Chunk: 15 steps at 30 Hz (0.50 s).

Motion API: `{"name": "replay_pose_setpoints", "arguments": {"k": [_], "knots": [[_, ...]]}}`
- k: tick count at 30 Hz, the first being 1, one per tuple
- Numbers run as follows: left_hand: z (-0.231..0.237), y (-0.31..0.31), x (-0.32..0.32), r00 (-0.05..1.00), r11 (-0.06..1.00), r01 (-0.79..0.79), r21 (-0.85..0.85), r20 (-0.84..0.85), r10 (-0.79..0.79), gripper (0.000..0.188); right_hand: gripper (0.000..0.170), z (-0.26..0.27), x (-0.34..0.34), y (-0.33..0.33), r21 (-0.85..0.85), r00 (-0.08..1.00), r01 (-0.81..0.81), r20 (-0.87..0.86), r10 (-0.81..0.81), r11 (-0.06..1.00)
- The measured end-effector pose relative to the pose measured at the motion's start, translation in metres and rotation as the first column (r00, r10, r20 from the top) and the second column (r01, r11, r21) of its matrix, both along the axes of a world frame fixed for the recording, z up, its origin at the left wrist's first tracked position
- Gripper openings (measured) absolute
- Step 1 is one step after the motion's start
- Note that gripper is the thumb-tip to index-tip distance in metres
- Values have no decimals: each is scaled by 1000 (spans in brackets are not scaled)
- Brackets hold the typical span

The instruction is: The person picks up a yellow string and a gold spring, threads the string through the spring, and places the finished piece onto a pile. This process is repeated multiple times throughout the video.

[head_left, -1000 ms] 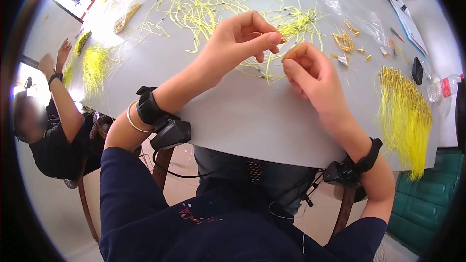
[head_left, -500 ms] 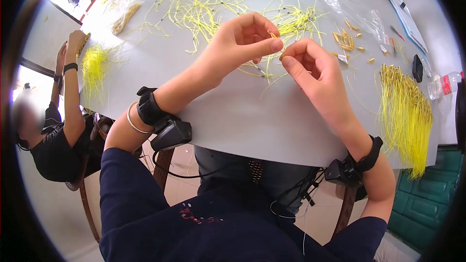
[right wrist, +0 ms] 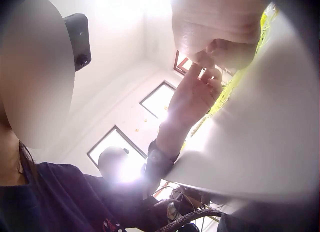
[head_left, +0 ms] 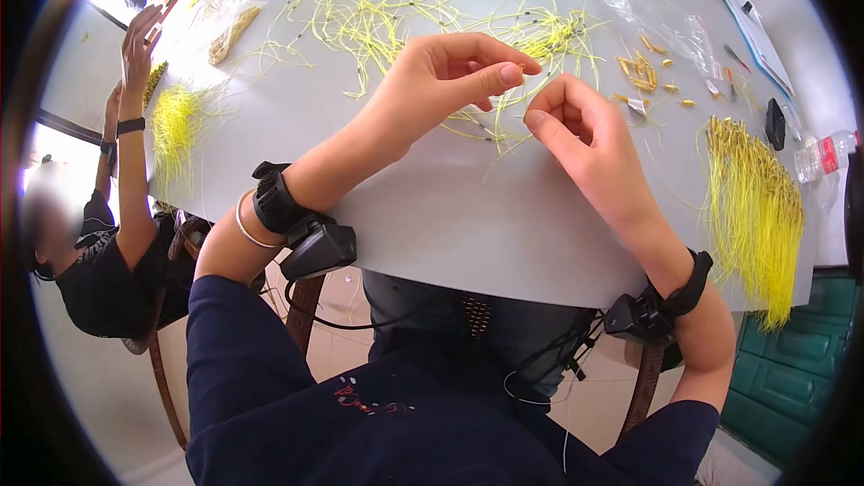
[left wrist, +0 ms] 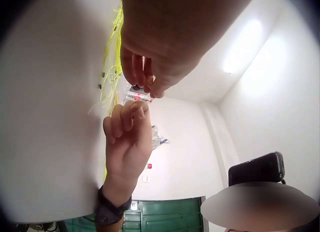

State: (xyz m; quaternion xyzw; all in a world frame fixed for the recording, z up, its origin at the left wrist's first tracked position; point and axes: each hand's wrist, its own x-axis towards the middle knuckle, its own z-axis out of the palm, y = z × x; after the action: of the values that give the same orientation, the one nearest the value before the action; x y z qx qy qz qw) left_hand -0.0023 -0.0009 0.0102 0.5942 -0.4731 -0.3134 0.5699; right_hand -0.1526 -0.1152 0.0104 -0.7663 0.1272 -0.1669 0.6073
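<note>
In the head view my left hand (head_left: 436, 85) is above the table, its thumb and index finger pinching a small gold wire hook (head_left: 522, 72). The index finger reaches out past the thumb tip. Close to its right, my right hand (head_left: 585, 130) has thumb and index finger pressed together. A thin yellow line (head_left: 506, 153) trails down and left from these fingertips; whatever else they pinch is hidden, so I cannot tell. In the left wrist view the right hand (left wrist: 127, 132) shows curled fingers just below the left fingertips.
Tangled yellow lines (head_left: 360, 27) with small dark beads spread behind the hands. At the right lie loose gold pieces (head_left: 639, 72), a clear plastic bag (head_left: 630, 4) and a gold-topped yellow bundle (head_left: 751, 216). A bottle (head_left: 823, 157) lies at the right edge. Another person (head_left: 117, 252) sits at left.
My left index finger has stretched forward past the thumb, and the gold hook has shifted slightly within the pinch. My right hand has barely moved. The other person's hand has risen.
</note>
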Motion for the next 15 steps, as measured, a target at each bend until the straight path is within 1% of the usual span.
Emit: {"name": "replay_pose_setpoints", "arguments": {"k": [4,5,7,9,11,13,15], "knots": [[0,0,0,1000,1000,4,-5,-17,-4,21,6,-1,0,-2,4,1000,4,-28,-4,1000],[1,0,-1,1000,1000,3,-4,-17,-3,21,6,-1,0,-2,36,999,5,-37,-4,999],[2,0,-1,1000,999,6,48,10,-6,22,6,-1,1,-1,68,999,7,-45,-4,998],[0,0,0,1000,999,15,48,-7,-14,24,6,-1,2,-1,36,1000,17,3,-17,999],[-1,-1,0,999,999,26,48,-24,-25,27,7,0,2,0,65,999,23,26,-25,998],[-2,0,0,999,997,43,71,8,-44,32,7,0,2,0,93,998,24,50,-29,995],[-1,0,0,998,995,55,82,37,-58,31,9,-1,1,-2,81,997,45,62,-50,996]]}}
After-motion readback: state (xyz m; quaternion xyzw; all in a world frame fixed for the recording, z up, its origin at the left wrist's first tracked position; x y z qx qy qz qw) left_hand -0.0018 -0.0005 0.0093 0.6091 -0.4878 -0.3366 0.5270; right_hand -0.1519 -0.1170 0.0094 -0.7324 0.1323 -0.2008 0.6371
